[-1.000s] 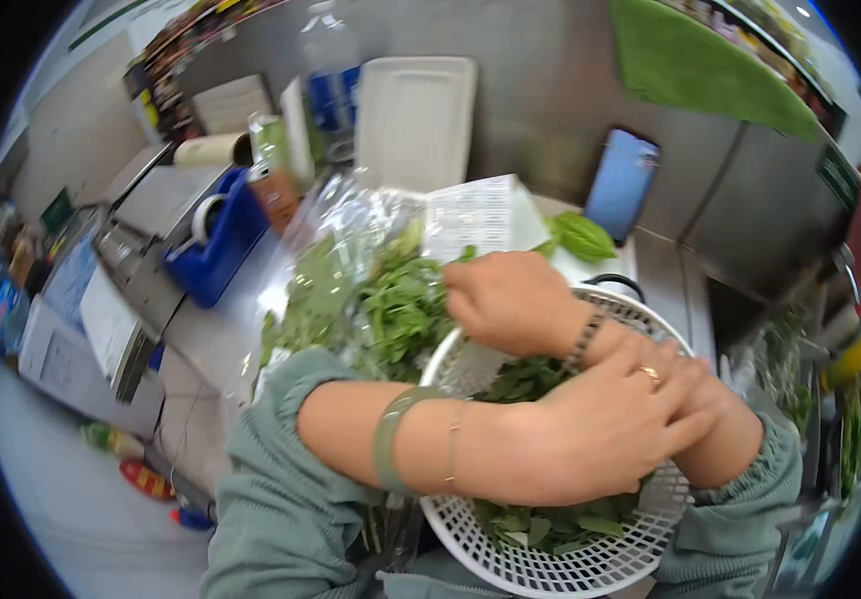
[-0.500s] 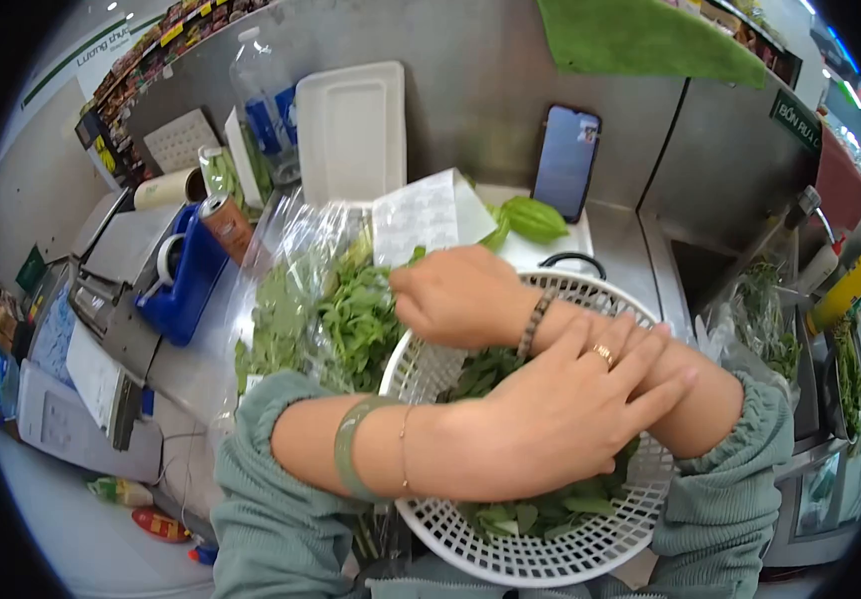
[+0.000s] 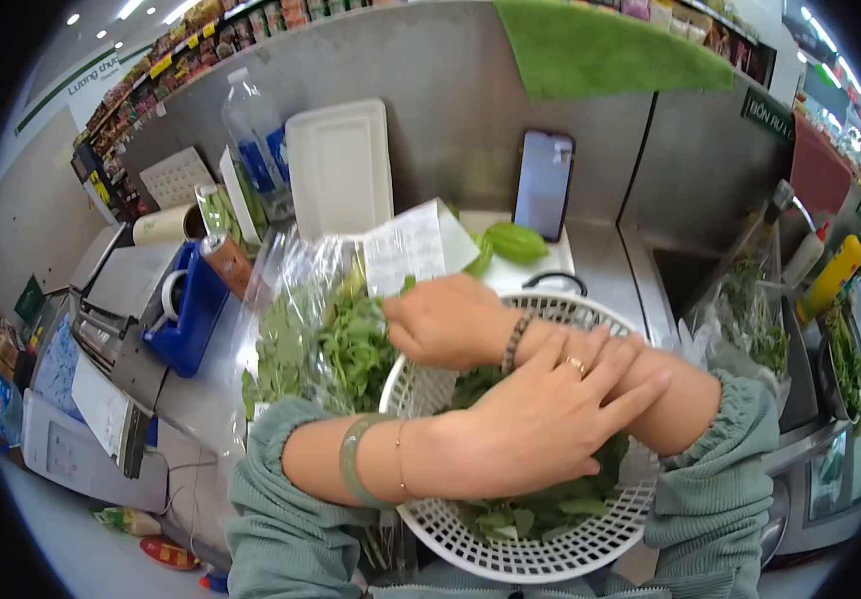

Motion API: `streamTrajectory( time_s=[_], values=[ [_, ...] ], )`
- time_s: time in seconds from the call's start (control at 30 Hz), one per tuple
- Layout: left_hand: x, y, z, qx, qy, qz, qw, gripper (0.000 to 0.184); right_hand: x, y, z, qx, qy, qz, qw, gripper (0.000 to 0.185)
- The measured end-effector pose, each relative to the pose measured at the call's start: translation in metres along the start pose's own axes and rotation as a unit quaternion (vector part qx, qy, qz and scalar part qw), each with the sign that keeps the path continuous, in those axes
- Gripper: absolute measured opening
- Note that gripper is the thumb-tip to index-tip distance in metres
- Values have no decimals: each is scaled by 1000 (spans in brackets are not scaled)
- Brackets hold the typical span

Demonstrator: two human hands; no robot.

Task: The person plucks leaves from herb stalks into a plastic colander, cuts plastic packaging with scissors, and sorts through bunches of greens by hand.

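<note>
My left hand (image 3: 540, 409), with a ring on it and a green bangle on that arm, lies across my right forearm, its fingers outstretched and apart. The forearms cross above a white perforated basket (image 3: 540, 571) holding loose green leaves (image 3: 540, 509). My right hand (image 3: 450, 319), beaded bracelet at the wrist, is curled closed over the basket's upper left part. The inside of its grip is hidden. Just left of that hand are leafy greens (image 3: 359, 344) in clear plastic wrap (image 3: 301, 275).
Behind the basket, a phone (image 3: 543, 185) leans upright near a green fruit vegetable (image 3: 517, 243), a paper slip (image 3: 406, 250) and a white tray (image 3: 339, 165). Leftward stand a can (image 3: 225, 262), a blue tape dispenser (image 3: 189, 314) and a plastic bottle (image 3: 256, 140). Bagged herbs (image 3: 750, 319) are right.
The view has tilted up slightly, so the background sits lower in it. Both arms keep nearly the same crossed pose, the left hand still on the right forearm.
</note>
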State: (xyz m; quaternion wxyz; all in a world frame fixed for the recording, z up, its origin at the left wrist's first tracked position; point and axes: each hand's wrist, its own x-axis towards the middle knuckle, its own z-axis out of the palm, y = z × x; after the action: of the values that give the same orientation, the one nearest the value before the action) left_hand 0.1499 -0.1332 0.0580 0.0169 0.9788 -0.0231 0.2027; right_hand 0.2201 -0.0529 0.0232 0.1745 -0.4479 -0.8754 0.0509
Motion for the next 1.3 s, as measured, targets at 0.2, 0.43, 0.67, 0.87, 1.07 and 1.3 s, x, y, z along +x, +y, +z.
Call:
streamTrajectory(
  time_s=[0.2,0.43,0.67,0.87,1.07,1.3],
  values=[
    [3,-3,3,-23,1,-8,1000,93,0,0,2,8,11,12,1000,26],
    [6,-11,-4,-41,-26,-1,999,93,1,0,-7,-11,11,2,1000,28],
    [5,-6,-9,-26,-58,-19,998,86,-2,-1,3,11,19,10,1000,26],
    [14,-11,-17,2,-82,-8,997,83,-4,-5,0,23,56,13,998,27],
    [13,-5,-20,5,-115,-9,993,82,-7,-7,3,28,90,33,995,26],
    [10,-8,-18,-6,-105,-4,994,82,-3,-9,2,21,53,49,997,28]
  ],
)
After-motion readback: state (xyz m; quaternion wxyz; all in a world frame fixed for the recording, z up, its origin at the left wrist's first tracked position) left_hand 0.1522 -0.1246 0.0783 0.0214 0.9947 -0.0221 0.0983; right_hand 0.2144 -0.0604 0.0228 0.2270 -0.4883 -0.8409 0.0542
